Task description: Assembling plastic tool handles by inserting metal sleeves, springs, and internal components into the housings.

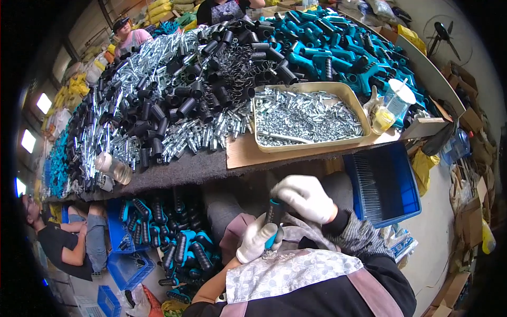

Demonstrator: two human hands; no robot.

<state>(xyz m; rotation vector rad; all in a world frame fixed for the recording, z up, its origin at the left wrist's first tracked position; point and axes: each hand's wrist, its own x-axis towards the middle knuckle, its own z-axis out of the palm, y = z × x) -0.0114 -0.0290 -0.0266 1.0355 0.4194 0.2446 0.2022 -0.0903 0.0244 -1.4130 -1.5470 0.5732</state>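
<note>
In my lap, a black and teal tool handle (274,213) stands nearly upright. My left hand (254,242), in a white glove, is wrapped round its lower part. Over the handle's top end my right hand (306,198), also gloved in white, bends with fingers curled together; whatever its fingertips hold is hidden. Beyond my hands, on the table, a cream tray (309,143) is heaped with small shiny metal parts (306,117). Below the table to my left lies a pile of similar black and teal handles (186,252).
Metal rods, black tubes (186,108) and springs cover the table, with teal tool housings (338,53) at the far right. A clear bottle (113,168) lies near the front edge. A blue crate (388,185) stands at right. Other people sit across the table and at left (68,240).
</note>
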